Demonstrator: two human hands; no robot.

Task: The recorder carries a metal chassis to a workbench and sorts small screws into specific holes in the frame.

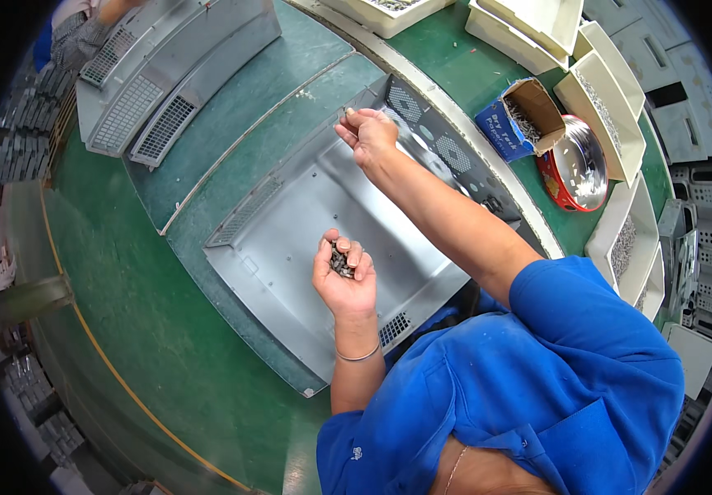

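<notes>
One open silver-grey metal casing (pixel 290 219) lies on a green worktop (pixel 290 124). One blue cardboard box (pixel 498 132) stands beside one round red tin (pixel 551 177). My right hand (pixel 374 137), fingers narrowed, is near the casing's far corner; its hold I cannot tell. My left hand (pixel 344 289) cups many small dark metal pieces (pixel 339 262).

From my seat I get one wide fisheye view, worn on the left side of the head and aimed steeply down. The blue shirt (pixel 496 388) fills the near right, very close to the lens. Beyond it, within arm's reach, I have the left hand (pixel 344 268), the right hand (pixel 370 136) and the metal housing (pixel 269 268) around the middle. Pale bins (pixel 513 45) sit far right, green floor (pixel 150 330) left; straight edges bow toward my dark rim.
</notes>
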